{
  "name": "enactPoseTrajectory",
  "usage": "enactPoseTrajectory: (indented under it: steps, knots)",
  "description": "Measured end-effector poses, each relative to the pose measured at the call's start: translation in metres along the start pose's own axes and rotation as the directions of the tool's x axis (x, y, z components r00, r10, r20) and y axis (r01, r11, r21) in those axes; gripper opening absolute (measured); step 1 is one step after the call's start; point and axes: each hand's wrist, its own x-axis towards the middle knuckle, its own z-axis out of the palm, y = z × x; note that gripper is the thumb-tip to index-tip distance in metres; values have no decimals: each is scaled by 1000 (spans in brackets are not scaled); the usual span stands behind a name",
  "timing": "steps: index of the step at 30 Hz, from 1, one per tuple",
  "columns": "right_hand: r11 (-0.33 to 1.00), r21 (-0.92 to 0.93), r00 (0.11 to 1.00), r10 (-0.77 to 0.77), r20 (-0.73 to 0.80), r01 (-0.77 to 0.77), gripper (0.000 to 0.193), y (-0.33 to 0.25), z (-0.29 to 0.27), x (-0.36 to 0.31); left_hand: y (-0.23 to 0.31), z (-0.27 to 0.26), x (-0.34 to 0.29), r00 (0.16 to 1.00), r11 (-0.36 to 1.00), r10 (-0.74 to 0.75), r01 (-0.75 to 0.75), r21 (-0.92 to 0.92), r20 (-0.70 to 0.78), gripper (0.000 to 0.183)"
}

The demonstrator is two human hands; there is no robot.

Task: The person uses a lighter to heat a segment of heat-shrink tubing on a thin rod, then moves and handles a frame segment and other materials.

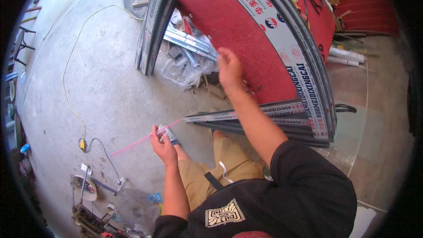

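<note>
My left hand (164, 148) is closed, its thumb and fingers pinched on a thin pink strap (134, 143). The strap slants from the lower left up toward the tip of a stack of metal profiles (260, 115) lying on the right. Above that stack is my right hand (230, 68), raised and blurred at the fingers; whether it holds anything I cannot make out. Long film-wrapped profiles (286, 39) with printed lettering run along a red surface (216, 6) at the right, and another upright bundle (156, 22) stands to the left of my right hand.
Offcuts and crumpled clear plastic (183, 68) lie on the concrete floor beyond my right hand. A pale cable (66, 68) curves across the floor to a yellow connector (82, 144). At the lower left sits a stand with a round reel (84, 188).
</note>
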Motion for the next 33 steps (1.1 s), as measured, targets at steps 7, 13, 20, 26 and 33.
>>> enactPoseTrajectory:
  steps: [7,13,20,26,33]
  knots:
    - [972,-233,953,34,300,39,30,-35,-17,-86,46,19,7,999,987,-38,38,-156,2,51]
    - [954,-298,922,78,378,42,26,-28,-60,-93,59,40,18,999,983,1,6,-185,41,52]
    - [934,-353,840,229,492,-48,24,-23,-91,-122,69,57,13,998,977,8,5,-215,58,49]
    - [935,-353,790,228,569,-15,23,-19,-100,-154,77,62,9,997,958,11,12,-285,79,49]
    - [929,-367,770,268,579,-48,24,-26,-112,-162,82,85,7,991,939,-9,54,-339,133,47]
